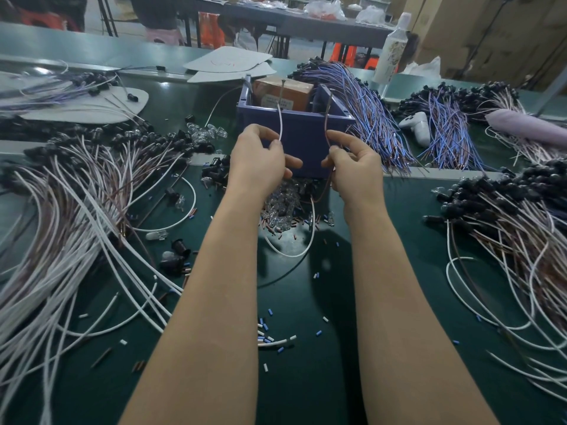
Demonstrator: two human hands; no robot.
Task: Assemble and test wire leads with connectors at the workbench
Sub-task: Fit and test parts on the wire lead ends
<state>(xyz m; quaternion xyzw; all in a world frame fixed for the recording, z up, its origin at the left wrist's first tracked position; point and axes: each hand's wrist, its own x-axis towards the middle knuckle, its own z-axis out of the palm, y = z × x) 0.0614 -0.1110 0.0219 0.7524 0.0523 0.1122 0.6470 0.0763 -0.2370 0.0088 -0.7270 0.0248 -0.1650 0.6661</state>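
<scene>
Nearest the camera, the left forearm point(208, 302) and the right forearm point(399, 302) are reaching forward side by side, both bare, wrists raised above the bench. The left hand point(257, 157) is pinching a white wire point(280, 124) between thumb and forefinger, its other fingers curling loosely inward. The right hand point(356, 167) is pinching a brown wire point(327, 124) between thumb and forefinger, with the forefinger pointing left. Both wires are rising from the fingers in front of the blue bin point(303, 139); below the hands the white one is looping down onto the green bench mat point(306, 302).

The mat is carrying a scatter of cut sleeve bits point(270, 332) and a heap of clear bulbs point(282, 207) just under the hands. A bundle of white and brown leads point(61, 210) is fanning out on the left, another bundle point(506, 225) on the right, and blue and purple leads point(368, 111) are lying beside the bin. A white bottle point(391, 50) is standing behind them. Other tables are showing farther back.

The bin is holding a cardboard box point(285, 93).
</scene>
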